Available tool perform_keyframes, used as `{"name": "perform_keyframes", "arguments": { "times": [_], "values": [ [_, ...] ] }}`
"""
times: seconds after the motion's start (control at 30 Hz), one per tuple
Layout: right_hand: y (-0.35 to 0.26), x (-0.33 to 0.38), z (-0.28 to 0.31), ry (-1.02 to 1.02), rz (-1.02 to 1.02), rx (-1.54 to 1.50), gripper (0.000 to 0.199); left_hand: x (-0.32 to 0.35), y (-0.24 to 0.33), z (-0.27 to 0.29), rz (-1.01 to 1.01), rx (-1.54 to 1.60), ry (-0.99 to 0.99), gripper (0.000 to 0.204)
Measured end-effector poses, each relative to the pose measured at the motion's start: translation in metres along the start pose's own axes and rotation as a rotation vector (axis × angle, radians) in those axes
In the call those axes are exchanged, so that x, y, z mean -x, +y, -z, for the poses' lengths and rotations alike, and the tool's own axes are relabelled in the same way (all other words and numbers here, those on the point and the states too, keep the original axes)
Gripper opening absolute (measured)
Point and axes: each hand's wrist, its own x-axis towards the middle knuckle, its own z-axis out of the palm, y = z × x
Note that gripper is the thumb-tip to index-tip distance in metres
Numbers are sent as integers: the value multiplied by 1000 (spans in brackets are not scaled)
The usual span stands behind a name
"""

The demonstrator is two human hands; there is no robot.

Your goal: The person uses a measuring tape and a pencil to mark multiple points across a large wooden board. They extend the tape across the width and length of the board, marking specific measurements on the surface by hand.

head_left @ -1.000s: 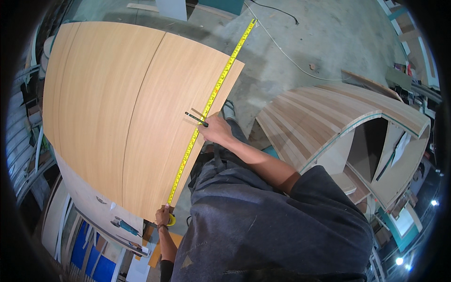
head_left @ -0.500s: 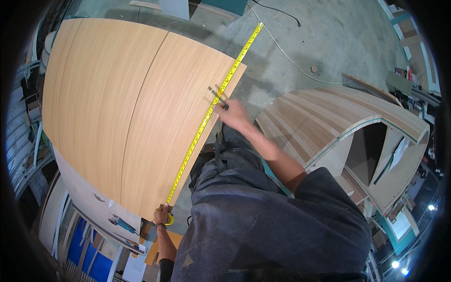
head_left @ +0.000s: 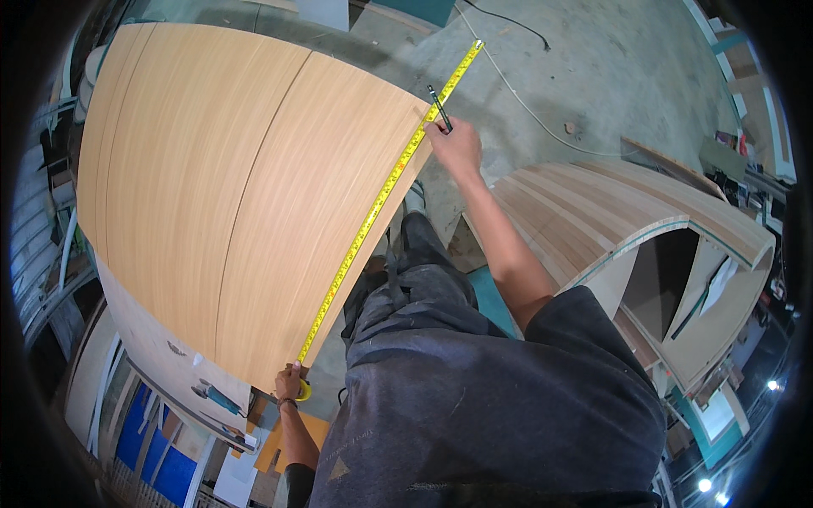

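A large wood-veneer panel (head_left: 186, 169) with thin dark lines running across it lies to my left. Along its right-hand edge stretches the yellow blade of a tape measure (head_left: 364, 224), its free end sticking out past the panel's far corner. At the near corner, my left hand (head_left: 289, 383) is closed on the tape measure, whose yellow case shows beside the fingers. My right hand (head_left: 458, 148) pinches a slim dark pencil (head_left: 439, 106) pointing up and away. Its fingertips are at the blade near the far corner; whether they press on it I cannot tell.
A curved slatted wooden shell (head_left: 584, 212) with an open end stands on the right. A teal power tool (head_left: 222, 399) rests on a pale board (head_left: 161, 334) at the lower left. A white cable (head_left: 529, 110) and a black cord (head_left: 512, 21) cross the concrete floor.
My right hand has moved with the pencil up along the tape, away from me, to the panel's far corner. My left hand keeps its hold on the tape measure.
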Motion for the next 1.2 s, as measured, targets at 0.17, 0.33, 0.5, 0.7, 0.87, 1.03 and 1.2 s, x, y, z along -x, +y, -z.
{"name": "perform_keyframes", "arguments": {
  "times": [0.17, 0.33, 0.5, 0.7, 0.87, 1.03, 1.2],
  "values": [
    [2, -6, -1, -9, -72, -9, 29, 4, 5, 2, -1, 5, 19, 59],
    [-1, -6, -2, -7, -94, -24, 29, 11, 17, 5, 22, 66, 15, 55],
    [0, -6, -4, 7, -92, -21, 29, 10, 15, 5, -20, 83, 7, 61],
    [-1, -4, -4, 12, -100, -59, 30, 8, 11, 1, -19, 129, 13, 59],
    [0, -4, -3, 6, -101, -101, 31, 6, 8, 0, 49, 70, 1, 61],
    [-1, -5, -3, 9, -122, -90, 32, 7, 11, 3, 29, -1, 9, 61],
    [2, -7, -4, 12, -120, -82, 31, 14, 25, 8, 47, 10, 11, 60]
  ]
}}
